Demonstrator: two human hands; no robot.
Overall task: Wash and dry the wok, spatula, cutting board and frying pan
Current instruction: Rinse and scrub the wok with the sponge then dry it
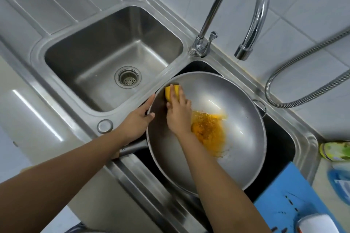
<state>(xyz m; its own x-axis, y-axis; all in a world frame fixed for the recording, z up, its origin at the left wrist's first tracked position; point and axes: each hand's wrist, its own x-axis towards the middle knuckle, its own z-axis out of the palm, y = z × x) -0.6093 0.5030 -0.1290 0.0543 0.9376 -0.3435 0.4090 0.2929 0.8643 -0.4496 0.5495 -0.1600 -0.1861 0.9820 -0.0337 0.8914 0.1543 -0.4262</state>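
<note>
A large silver wok (236,111) lies tilted in the right sink basin, with orange food residue (210,128) pooled near its middle. My left hand (137,121) holds the wok's left rim, thumb inside and fingers outside, just above its dark handle (132,148). My right hand (179,113) presses a yellow sponge (171,91) against the inner wall near the wok's upper left rim. A blue cutting board (282,195) with dark marks lies at the lower right, partly cut off by the frame.
The left sink basin (91,56) with its drain stands beside the wok. A chrome gooseneck faucet (244,53) arches over the right basin. A metal spray hose (303,85) loops on the tiled right side. A green bottle (335,150) and a white item (318,223) sit at the right edge.
</note>
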